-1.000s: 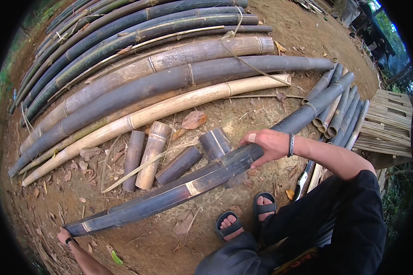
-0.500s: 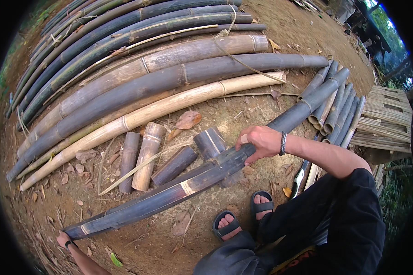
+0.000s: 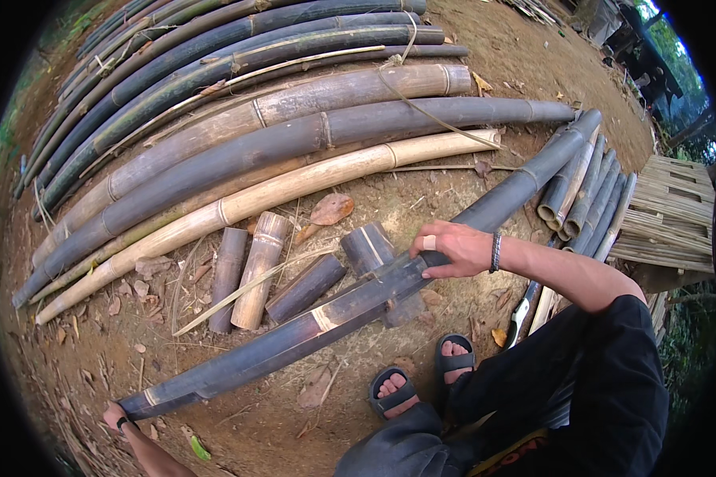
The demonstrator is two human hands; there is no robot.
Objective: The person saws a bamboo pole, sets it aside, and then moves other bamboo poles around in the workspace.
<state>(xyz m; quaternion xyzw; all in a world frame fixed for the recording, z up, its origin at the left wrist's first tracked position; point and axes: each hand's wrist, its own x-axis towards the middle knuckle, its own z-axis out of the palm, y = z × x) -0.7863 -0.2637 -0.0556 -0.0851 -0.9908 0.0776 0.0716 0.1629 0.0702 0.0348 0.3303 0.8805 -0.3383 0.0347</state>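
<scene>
A dark bamboo pole [image 3: 243,362], gripped by the curled fingers of the right hand [image 3: 460,249] and left hand [image 3: 115,414], is freshly rolled, a slightly different face being presented.

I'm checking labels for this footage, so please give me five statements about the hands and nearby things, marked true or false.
1. The right hand is on the long dark bamboo. True.
2. The left wrist is bare. False: a dark band is around it.
3. The long bamboo passes over a short dark bamboo piece. True.
4. The left hand is beside the sandals. False: it is at the long bamboo's lower-left end.
5. A green leaf lies on the ground. True.
</scene>
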